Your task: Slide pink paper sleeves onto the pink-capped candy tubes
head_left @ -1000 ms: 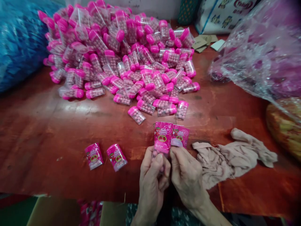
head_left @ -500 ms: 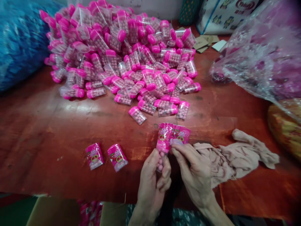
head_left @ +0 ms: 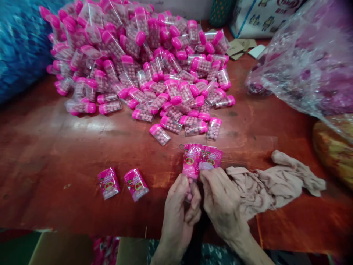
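Observation:
My left hand (head_left: 180,206) holds a small clear candy box (head_left: 189,194) upright between thumb and fingers, near the table's front edge. A printed pink sleeve (head_left: 191,162) covers the upper part of that box. Just right of it lies another pink printed sleeve (head_left: 213,156), and the fingertips of my right hand (head_left: 220,193) are closed at its lower edge; what they pinch is too hidden to make out. To the left, two sleeved boxes (head_left: 108,183) (head_left: 136,184) lie side by side on the table.
A large heap of pink-capped candy boxes (head_left: 157,66) covers the back of the table (head_left: 68,147). A blue bag (head_left: 22,51) stands at the left, clear plastic wrap (head_left: 300,70) at the right. A beige cloth (head_left: 270,184) lies right of my hands.
The fingers of my right hand have curled in more beside the sleeve. My left hand still grips the box. The view has shifted slightly.

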Tool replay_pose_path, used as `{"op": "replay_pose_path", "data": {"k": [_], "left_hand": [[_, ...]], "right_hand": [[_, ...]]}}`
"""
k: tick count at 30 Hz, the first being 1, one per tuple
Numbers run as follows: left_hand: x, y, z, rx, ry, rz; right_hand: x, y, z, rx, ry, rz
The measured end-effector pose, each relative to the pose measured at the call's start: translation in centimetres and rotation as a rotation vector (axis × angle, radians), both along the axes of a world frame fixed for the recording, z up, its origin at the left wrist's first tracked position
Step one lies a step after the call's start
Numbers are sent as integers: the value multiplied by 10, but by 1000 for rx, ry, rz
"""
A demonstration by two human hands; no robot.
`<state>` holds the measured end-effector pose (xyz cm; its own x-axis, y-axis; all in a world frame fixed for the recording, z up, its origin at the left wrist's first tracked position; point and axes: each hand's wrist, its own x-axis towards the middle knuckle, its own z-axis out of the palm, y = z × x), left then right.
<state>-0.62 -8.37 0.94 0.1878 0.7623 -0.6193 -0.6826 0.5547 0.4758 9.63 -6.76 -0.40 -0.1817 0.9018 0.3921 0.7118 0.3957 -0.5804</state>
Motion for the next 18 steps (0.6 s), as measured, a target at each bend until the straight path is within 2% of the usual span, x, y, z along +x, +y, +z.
{"op": "replay_pose_path", "data": {"k": [3, 7, 12, 15, 18], "left_hand": [[1, 1, -1, -24, -4, 10], [0, 1, -1, -58, -33, 33], [-2, 2, -1, -95, -88, 51], [-2, 3, 0, -87, -108, 46], [-2, 3, 0, -68, -85, 31]], "right_hand": [[-3, 3, 2, -62, 48, -46], [-2, 6, 5, -161, 197, -50], [-2, 5, 5, -202, 333, -39], [-3, 2, 4, -171, 363, -62], [-2, 1, 1, -71, 286, -61]]}}
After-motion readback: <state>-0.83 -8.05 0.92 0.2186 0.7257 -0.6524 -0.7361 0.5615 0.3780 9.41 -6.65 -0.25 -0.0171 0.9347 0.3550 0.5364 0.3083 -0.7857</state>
